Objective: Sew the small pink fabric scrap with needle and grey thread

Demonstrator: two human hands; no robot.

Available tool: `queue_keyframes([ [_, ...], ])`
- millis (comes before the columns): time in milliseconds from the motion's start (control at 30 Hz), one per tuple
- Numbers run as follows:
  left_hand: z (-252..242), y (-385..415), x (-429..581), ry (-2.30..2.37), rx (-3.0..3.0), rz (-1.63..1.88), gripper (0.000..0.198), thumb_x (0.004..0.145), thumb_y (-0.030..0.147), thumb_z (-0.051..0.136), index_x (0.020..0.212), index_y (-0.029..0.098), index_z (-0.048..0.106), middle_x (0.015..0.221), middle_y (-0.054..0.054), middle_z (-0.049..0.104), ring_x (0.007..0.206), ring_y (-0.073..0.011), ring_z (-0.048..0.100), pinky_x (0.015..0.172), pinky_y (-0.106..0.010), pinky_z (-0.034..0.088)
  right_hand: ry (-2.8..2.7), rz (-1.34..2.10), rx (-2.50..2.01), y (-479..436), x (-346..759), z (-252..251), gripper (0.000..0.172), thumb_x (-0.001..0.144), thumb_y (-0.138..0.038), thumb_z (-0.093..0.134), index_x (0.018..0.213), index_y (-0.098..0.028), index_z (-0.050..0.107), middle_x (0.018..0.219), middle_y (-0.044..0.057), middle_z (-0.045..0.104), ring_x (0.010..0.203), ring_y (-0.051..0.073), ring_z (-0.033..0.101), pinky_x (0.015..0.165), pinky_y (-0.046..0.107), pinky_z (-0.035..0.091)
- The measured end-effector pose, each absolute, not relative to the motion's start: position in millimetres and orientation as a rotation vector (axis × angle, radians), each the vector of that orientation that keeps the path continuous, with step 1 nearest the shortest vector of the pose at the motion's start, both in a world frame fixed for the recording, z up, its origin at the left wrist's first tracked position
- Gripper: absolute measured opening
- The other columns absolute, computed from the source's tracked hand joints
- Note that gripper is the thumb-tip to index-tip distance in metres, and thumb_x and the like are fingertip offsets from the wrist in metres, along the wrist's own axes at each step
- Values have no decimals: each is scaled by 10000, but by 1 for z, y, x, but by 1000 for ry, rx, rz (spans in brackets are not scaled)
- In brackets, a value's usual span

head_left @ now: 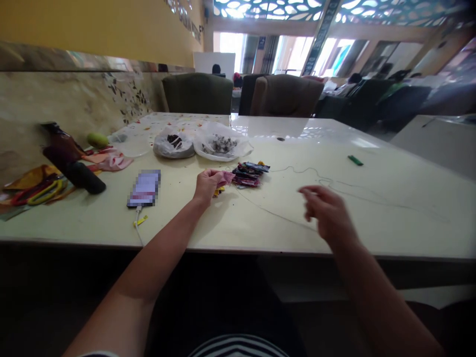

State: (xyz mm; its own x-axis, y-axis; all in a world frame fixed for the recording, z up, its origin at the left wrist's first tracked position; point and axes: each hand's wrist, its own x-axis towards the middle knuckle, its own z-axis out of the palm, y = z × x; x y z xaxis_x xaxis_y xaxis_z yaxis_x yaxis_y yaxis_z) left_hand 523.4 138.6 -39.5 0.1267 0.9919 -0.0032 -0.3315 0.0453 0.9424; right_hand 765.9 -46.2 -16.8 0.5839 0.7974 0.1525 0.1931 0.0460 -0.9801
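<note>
My left hand (208,184) pinches a small pink fabric piece (225,178) above the table. Right beside it lies a stack of dark, patterned fabric pieces (250,173), with a bit of yellow cloth (218,192) below my fingers. A thin thread (275,214) runs from the pieces across the tabletop toward my right hand (323,207), and more thread (357,187) lies in loose loops farther right. My right hand is raised, blurred by motion, with thumb and forefinger closed together; what they hold is too small to make out.
Two white plastic bags (221,153) with dark bits inside stand behind the fabric. A plugged-in phone (144,188), a dark bottle (74,168), a green fruit (97,140) and coloured cloths are at left. A green lighter-like object (355,160) lies right. Chairs (286,94) line the far side.
</note>
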Motion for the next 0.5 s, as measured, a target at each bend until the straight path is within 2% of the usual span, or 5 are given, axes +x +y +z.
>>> queue_keyframes([
  [133,-36,138,522,847,977,1231,97,738,155,750,733,115,661,705,-13,683,654,-98,655,753,-262,603,-1114,1038,-1525,30,694,-19,370,753,-360,753,1049,-144,705,546,-73,428,443,80,347,364,217,320],
  [233,-35,138,522,833,969,1223,108,746,164,758,756,111,665,724,-17,691,668,-99,664,760,-259,599,-1208,1255,-1476,41,660,-20,200,782,-344,700,836,-153,671,480,-92,332,426,73,280,376,213,272],
  [333,-35,138,521,817,941,1216,86,772,157,736,769,112,662,708,-8,676,669,-98,665,782,-265,597,-1368,1266,-1302,14,645,-11,280,848,-383,626,673,-193,518,544,-68,366,459,69,323,416,209,284],
  [400,-36,138,521,809,922,1214,68,781,143,723,771,115,662,679,8,650,652,-96,656,788,-273,601,-1508,1223,-1225,-16,642,-1,331,893,-380,591,654,-196,455,583,-55,390,503,71,364,456,206,290],
  [500,-36,139,521,809,908,1222,44,791,117,705,770,111,667,647,21,620,621,-90,633,769,-275,605,-1703,1225,-1085,-63,644,15,341,927,-303,558,637,-188,421,570,-51,372,537,70,340,489,206,278],
])
